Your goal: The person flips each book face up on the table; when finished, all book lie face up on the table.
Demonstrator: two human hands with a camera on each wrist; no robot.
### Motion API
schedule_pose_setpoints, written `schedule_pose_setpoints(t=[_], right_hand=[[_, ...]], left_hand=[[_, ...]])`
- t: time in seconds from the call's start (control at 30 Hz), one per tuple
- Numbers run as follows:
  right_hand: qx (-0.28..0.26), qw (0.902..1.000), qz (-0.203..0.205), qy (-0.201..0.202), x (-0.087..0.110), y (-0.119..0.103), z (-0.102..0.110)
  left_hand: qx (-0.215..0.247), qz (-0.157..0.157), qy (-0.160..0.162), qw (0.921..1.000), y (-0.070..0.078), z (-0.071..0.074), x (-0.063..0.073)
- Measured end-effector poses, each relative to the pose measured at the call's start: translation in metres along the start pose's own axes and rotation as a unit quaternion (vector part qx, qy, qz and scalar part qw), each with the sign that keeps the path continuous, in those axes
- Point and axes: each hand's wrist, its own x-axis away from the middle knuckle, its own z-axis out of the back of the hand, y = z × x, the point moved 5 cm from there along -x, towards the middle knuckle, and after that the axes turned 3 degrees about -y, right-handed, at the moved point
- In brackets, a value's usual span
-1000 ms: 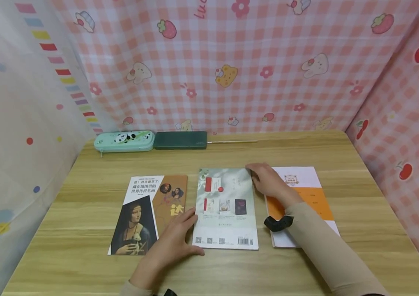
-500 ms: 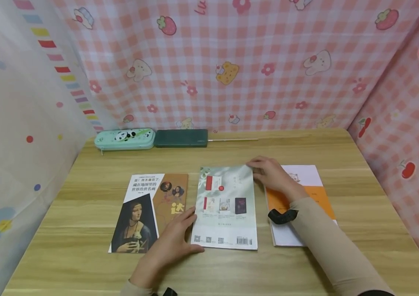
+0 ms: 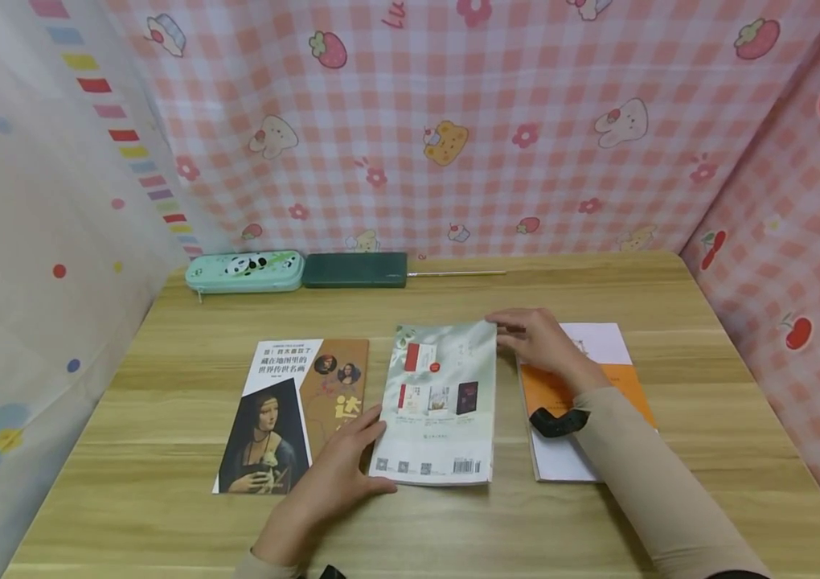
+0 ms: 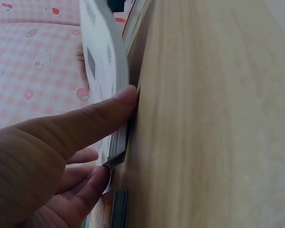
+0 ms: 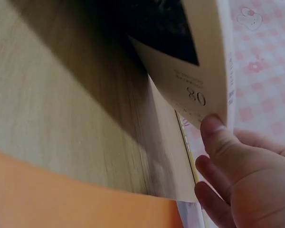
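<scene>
A pale green magazine (image 3: 439, 418) lies in the middle of the table, back cover up. My right hand (image 3: 536, 342) pinches its far right corner. In the right wrist view, that side of the magazine (image 5: 199, 90) is raised, with the thumb against its underside. My left hand (image 3: 334, 462) holds the near left corner: fingers along the left edge, thumb at the near edge. The left wrist view shows this thumb (image 4: 104, 116) against the edge of the magazine (image 4: 121, 71). Left of it lies a painting book (image 3: 265, 434); right of it, a white-and-orange book (image 3: 616, 378), partly hidden by the right arm.
A mint panda pencil case (image 3: 243, 273), a dark green box (image 3: 355, 271) and a thin stick (image 3: 457, 273) lie along the back of the wooden table (image 3: 164, 531). A pink checked curtain (image 3: 489, 185) hangs behind it.
The right side of the magazine has come up and shifted slightly left, with my right hand still at its far corner. My left hand has stayed nearly in place.
</scene>
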Motion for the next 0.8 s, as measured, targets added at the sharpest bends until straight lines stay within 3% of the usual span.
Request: schedule_pose_setpoints(t=[0.5,0.63,0.8], right_hand=[[-0.059,0.9963,-0.020,0.060,-0.002,-0.001,0.007],[-0.070,0.9949,-0.020,0.069,-0.002,-0.003,0.009],[-0.112,0.9911,-0.014,0.070,-0.002,-0.012,0.014]], left_hand=[[0.035,-0.017,0.020,0.9991,0.000,0.002,0.006],[0.037,-0.024,0.041,0.9982,0.001,0.005,0.008],[0.047,-0.011,0.087,0.9950,0.003,0.010,0.013]])
